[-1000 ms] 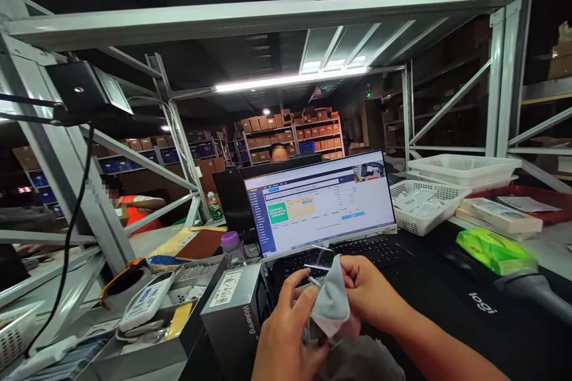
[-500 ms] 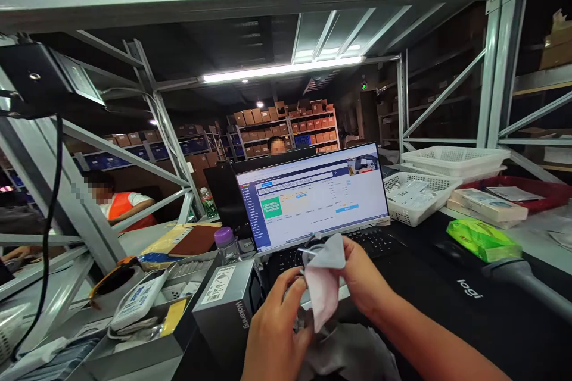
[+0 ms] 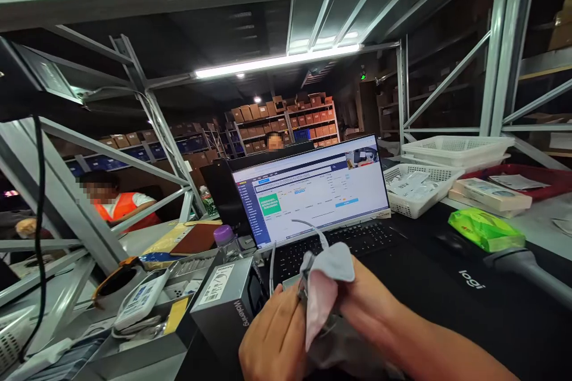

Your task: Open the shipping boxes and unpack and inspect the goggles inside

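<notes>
My left hand [image 3: 273, 336] is closed, its fingers pressed together against a pale grey-white cloth [image 3: 325, 286]. Behind that cloth, my right hand [image 3: 369, 300] grips from the other side, most of its fingers hidden. Between the hands is what looks like a pair of glasses [image 3: 323, 240]; two thin, pale temples stick up from it, and the cloth hides most of the lenses. Crumpled grey material [image 3: 351, 345] lies beneath my hands.
A laptop [image 3: 308, 190] stands ahead. Left of my hands are a grey box [image 3: 223, 303], a purple-capped bottle [image 3: 226, 241] and a filled tray [image 3: 147, 351]. On the right are white baskets [image 3: 415, 205], a green packet [image 3: 485, 229] and a grey handheld device [image 3: 518, 265].
My hands have come closer together around the cloth and glasses. The cloth has shifted slightly right and down, and the temples now stick up clearly. The view has tilted a little.
</notes>
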A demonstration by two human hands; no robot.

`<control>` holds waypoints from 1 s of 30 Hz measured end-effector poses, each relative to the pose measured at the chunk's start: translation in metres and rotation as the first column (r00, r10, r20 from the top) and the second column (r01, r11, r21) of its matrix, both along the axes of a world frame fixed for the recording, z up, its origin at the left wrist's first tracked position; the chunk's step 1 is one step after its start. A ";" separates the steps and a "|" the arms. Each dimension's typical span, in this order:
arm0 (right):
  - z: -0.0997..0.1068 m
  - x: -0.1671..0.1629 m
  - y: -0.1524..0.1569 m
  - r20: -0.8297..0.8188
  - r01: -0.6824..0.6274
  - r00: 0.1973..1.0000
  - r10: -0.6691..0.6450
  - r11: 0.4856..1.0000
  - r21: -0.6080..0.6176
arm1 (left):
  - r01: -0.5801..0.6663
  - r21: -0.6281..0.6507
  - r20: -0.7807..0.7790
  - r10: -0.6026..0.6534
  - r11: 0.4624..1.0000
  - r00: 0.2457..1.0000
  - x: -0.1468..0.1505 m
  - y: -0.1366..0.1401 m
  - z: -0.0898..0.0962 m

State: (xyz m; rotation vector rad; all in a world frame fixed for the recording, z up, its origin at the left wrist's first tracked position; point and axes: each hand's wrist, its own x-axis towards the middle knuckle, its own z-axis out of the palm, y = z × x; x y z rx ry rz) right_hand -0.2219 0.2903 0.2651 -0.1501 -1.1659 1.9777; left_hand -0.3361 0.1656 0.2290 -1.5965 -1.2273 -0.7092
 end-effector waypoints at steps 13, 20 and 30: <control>-0.017 -0.015 -0.015 0.064 0.005 0.998 -0.015 0.987 0.160 | -0.047 0.091 0.094 0.039 0.995 0.995 -0.008 -0.006 0.012; 0.013 0.017 0.062 0.238 0.132 0.943 -0.232 0.919 0.372 | 0.171 -0.030 0.243 -0.159 0.985 0.957 -0.011 -0.011 0.044; 0.015 0.060 0.135 0.304 0.017 0.432 -0.849 0.345 0.938 | 0.296 -0.238 0.279 -0.227 0.925 0.933 -0.028 -0.023 0.053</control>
